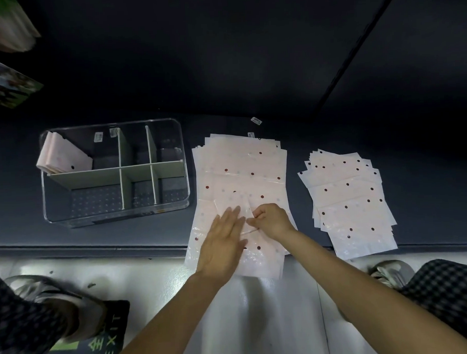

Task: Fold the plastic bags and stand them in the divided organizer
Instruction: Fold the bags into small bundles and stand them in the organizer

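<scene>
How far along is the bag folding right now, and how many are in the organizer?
Done: folded bags, count unclear, stand in the back-left compartment of the clear organizer; its other compartments look empty. In hand: the left hand presses flat on a bag atop the middle stack while the right hand pinches its fold. Left: that stack and the right stack, so it's early.

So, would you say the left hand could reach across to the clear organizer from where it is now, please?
Probably yes. The left hand lies flat on the bag stack, holding nothing, and the organizer sits just to its left on the same table with only bare surface between them. The organizer's top is open.
</scene>
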Demonstrator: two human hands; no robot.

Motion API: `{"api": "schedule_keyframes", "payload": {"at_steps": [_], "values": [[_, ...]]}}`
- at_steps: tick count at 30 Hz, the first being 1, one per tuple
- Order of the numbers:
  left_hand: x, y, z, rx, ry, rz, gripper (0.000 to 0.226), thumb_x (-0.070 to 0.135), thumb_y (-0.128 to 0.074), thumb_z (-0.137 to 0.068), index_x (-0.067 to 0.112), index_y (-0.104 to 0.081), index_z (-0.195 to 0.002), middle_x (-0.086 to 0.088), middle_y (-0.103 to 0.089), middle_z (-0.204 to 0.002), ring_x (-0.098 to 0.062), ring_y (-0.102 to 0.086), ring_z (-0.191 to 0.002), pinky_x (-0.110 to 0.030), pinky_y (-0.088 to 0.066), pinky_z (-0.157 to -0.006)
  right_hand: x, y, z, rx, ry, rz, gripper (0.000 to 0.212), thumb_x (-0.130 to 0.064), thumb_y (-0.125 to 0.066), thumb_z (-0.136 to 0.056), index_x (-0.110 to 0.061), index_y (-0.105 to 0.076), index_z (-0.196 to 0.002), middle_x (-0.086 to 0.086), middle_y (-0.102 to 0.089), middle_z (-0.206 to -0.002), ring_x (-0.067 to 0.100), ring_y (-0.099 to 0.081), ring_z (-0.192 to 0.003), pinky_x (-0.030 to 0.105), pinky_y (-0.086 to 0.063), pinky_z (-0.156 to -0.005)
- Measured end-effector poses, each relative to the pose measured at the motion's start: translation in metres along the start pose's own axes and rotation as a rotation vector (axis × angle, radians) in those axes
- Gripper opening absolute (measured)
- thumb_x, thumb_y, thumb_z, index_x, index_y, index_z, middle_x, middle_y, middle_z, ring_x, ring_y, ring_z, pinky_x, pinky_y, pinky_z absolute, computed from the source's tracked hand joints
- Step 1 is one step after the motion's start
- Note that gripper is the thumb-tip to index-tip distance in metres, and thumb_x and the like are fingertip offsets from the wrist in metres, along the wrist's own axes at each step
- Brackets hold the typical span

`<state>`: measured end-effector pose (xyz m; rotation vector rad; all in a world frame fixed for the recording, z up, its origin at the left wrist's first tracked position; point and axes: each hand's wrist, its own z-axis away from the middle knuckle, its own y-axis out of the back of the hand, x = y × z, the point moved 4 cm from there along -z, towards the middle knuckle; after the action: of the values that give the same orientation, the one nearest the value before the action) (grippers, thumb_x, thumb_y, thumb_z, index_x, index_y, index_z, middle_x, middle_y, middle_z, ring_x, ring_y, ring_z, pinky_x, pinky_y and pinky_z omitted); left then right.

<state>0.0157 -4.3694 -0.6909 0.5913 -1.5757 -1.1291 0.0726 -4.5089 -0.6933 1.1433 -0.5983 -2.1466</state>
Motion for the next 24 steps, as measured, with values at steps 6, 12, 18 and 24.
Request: {"api": "schedule_keyframes", "payload": {"at_steps": [6, 12, 18, 24], "values": [[-0.022, -0.023, 0.007, -0.219, 0.005, -0.269, 0.07, 0.057, -0.005, -0.095, 0.016, 0.025, -0.142, -0.005, 0.031, -0.15, -0.02, 0.023, -0.142, -0.034, 0.016, -0.116, -0.002, 0.001, 0.0, 0.022, 0.004, 0.008, 0.019, -0.028, -0.071, -0.081, -0.02, -0.054, -0.081, -0.003, -0.062, -0.092, 0.017, -0.057, -0.089, 0.03, -0.045, -0.083], [-0.023, -0.014, 0.001, -0.121, 0.026, -0.177, 0.064, 0.048, -0.023, -0.1, 0.015, -0.005, -0.151, -0.001, 0.001, -0.157, -0.015, -0.004, -0.146, -0.032, 0.005, -0.118, -0.004, 0.004, 0.002, 0.067, -0.076, -0.172, 0.024, -0.025, -0.072, -0.081, -0.018, -0.052, -0.091, -0.008, -0.052, -0.089, 0.016, -0.053, -0.094, 0.035, -0.044, -0.093], [-0.026, 0.033, -0.015, 0.052, 0.055, 0.059, 0.033, 0.02, -0.047, -0.098, 0.025, -0.056, -0.129, 0.004, -0.058, -0.132, -0.022, -0.053, -0.121, -0.033, -0.038, -0.105, -0.029, 0.029, 0.019, 0.094, 0.041, -0.161, 0.029, -0.036, -0.061, -0.089, -0.016, -0.056, -0.109, 0.002, -0.055, -0.111, 0.017, -0.051, -0.099, 0.022, -0.042, -0.069], [-0.023, 0.097, -0.032, 0.11, -0.033, 0.088, 0.028, 0.036, -0.042, -0.099, 0.02, -0.065, -0.101, -0.002, -0.068, -0.084, -0.025, -0.061, -0.078, -0.031, -0.039, -0.059, -0.091, 0.043, 0.05, 0.119, 0.761, 0.73, 0.042, -0.041, -0.043, -0.097, -0.025, -0.046, -0.136, -0.002, -0.056, -0.127, 0.016, -0.042, -0.122, 0.026, -0.029, -0.096]]}}
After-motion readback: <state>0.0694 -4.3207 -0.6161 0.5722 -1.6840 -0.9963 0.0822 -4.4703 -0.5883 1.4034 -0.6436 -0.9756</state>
